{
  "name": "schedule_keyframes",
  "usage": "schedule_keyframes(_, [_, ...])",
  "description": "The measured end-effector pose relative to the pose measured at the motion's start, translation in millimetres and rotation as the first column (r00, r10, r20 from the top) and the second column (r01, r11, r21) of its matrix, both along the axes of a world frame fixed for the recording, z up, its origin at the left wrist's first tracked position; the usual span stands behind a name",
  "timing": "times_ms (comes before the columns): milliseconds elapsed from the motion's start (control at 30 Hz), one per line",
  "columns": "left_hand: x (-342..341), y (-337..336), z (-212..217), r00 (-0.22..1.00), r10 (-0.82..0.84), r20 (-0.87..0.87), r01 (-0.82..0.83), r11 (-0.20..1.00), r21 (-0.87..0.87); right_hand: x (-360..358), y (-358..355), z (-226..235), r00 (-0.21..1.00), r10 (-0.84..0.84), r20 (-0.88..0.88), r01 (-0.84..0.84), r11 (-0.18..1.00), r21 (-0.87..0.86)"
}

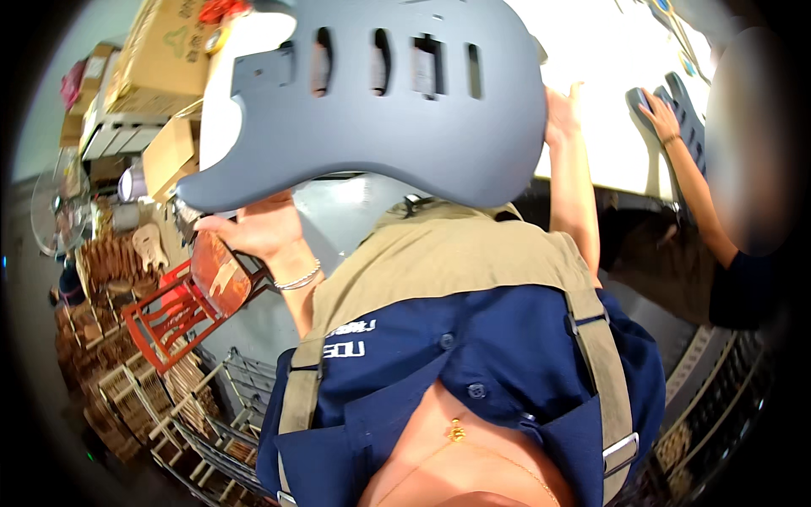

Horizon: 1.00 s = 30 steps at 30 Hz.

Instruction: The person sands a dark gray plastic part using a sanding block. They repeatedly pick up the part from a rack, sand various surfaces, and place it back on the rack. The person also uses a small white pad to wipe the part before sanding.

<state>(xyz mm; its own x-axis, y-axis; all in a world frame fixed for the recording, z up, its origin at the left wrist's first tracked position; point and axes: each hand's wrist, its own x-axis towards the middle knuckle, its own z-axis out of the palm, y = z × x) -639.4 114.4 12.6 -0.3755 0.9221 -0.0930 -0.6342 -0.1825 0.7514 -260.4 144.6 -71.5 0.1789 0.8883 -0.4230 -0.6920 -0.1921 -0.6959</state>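
Note:
A matte grey-blue electric guitar body (338, 127) is held up in front of me, its face with several cut-out slots toward me. At its lower left edge, by the pointed horn, my left hand (269, 228) grips it. The thumb sticks out to the left, and the other fingers are mostly hidden behind the body. My right hand (564, 117) holds the rounded right edge, its fingers partly out of sight behind it. The top of the guitar body runs out of the picture.
A brightly lit white table (608, 144) lies beyond. At right, a co-worker's hand (663, 114) rests on another grey guitar body (697, 127). Left are cardboard boxes (160, 59), a red-brown wooden chair (215, 275), metal racks (194, 422) and stacked wooden guitar bodies (114, 262).

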Motion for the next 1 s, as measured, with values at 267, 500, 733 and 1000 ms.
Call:
schedule_keyframes(267, [23.3,-5.6,3.7,0.941,-0.009,-0.338,0.110,0.953,0.282,8.1,-19.5,-25.8,0.981,-0.064,-0.185,0.055,0.997,-0.058])
schedule_keyframes(500, [31.5,-13.6,41.3,0.922,-0.084,-0.378,0.208,0.931,0.301,0.3,-17.9,-48.7,0.993,0.041,-0.107,-0.035,0.998,0.055])
schedule_keyframes(733, [42.4,28.4,42.5,0.877,-0.014,-0.480,0.315,0.771,0.553,-5.3,-6.8,-106.0,0.741,0.113,-0.663,0.082,0.963,0.255])
schedule_keyframes(1000, [64.4,45.5,44.8,0.914,0.076,-0.399,0.182,0.801,0.570,-26.5,-14.4,-107.9,0.777,0.059,-0.627,0.085,0.977,0.198])
